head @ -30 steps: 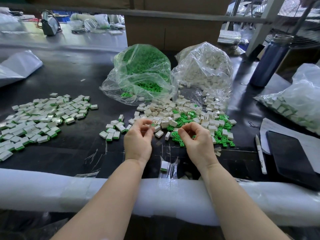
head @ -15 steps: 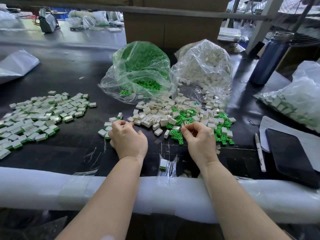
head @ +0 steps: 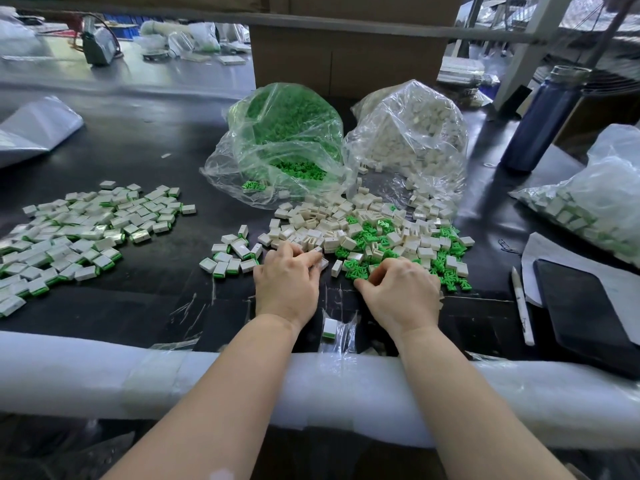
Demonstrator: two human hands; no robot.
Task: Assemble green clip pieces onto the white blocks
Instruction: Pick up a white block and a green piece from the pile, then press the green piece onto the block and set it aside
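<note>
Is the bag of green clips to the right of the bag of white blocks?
No, the bag of green clips sits left of the bag of white blocks, the two side by side behind the loose pile.

free: dark table [head: 145,299] between piles | blocked: two bags [head: 284,147] behind

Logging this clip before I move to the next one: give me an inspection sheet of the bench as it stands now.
Surface: black bench, white foam edge in front.
Job's things: loose white blocks and green clips mixed at centre; clip bag, block bag behind; clipped blocks piled left.
Clutter: blue bottle, pen, dark tablet, third bag, right.
Hands: left hand fingers on blocks; right hand fingers curled into clips, grip hidden.
Cables: nothing seen.
Surroundings: cardboard box, cluttered far bench.
</note>
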